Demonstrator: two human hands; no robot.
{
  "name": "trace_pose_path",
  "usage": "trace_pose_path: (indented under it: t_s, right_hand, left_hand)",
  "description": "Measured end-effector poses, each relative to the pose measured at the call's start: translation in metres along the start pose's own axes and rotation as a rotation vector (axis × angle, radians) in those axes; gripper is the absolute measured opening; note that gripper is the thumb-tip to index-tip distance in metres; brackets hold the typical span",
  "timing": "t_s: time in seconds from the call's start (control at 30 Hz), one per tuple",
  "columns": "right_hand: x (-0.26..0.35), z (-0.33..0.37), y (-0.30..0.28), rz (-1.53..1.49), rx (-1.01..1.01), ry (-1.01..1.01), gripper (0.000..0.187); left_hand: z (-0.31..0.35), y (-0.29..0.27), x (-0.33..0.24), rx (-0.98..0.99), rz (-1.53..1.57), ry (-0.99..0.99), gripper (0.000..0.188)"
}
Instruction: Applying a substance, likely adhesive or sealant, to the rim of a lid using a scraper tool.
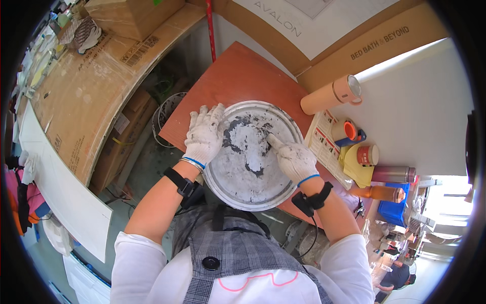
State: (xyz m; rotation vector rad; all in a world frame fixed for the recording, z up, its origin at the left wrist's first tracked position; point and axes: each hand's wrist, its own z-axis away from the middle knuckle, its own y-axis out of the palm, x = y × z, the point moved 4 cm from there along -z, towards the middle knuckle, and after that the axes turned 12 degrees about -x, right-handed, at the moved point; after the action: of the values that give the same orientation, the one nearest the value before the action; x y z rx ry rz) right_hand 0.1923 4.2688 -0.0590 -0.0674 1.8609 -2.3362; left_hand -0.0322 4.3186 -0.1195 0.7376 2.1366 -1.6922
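Observation:
In front of me a round, shallow grey-white disc [243, 187] with a raised rim lies on a red-brown board, overhanging its near edge. Dark, patchy marks spread over the disc's middle. My left hand [204, 134], in a smudged white knit glove, rests open on the left rim with its fingers stretched away from me. My right hand [296, 161], gloved alike, is over the right half of the disc. Its index finger points to a dark patch and appears to touch it. The other fingers curl under, and whatever they may hold is hidden.
The red-brown board [228, 71] carries a peach tumbler [329, 96], a small tub with an orange-red rim [344, 130] and bottles [394, 174] along its right side. Left stands a cardboard-covered table [76, 101]; a bucket [164, 116] sits below. Another person [397, 275] is far right.

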Motion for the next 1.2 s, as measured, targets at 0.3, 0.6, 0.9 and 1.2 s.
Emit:
trace_pose_path:
  t_s: [0.3, 0.6, 0.9, 1.2]
  right_hand:
    - [0.004, 0.008, -0.005, -0.083, -0.1, 0.011, 0.042]
    - [-0.012, -0.016, 0.001, -0.235, -0.158, 0.036, 0.046]
    - [-0.039, 0.025, 0.002, -1.136, 0.151, 0.36, 0.063]
    - [-0.06, 0.052, 0.039, -0.973, 0.03, 0.445, 0.066]
  left_hand:
    - [0.005, 0.002, -0.002, 0.01, -0.005, 0.006, 0.049]
    - [0.003, -0.001, -0.013, 0.05, -0.016, -0.029, 0.049]
    - [0.006, -0.012, -0.021, 0.087, -0.024, -0.061, 0.049]
    - [0.01, -0.013, -0.025, 0.104, -0.028, -0.064, 0.05]
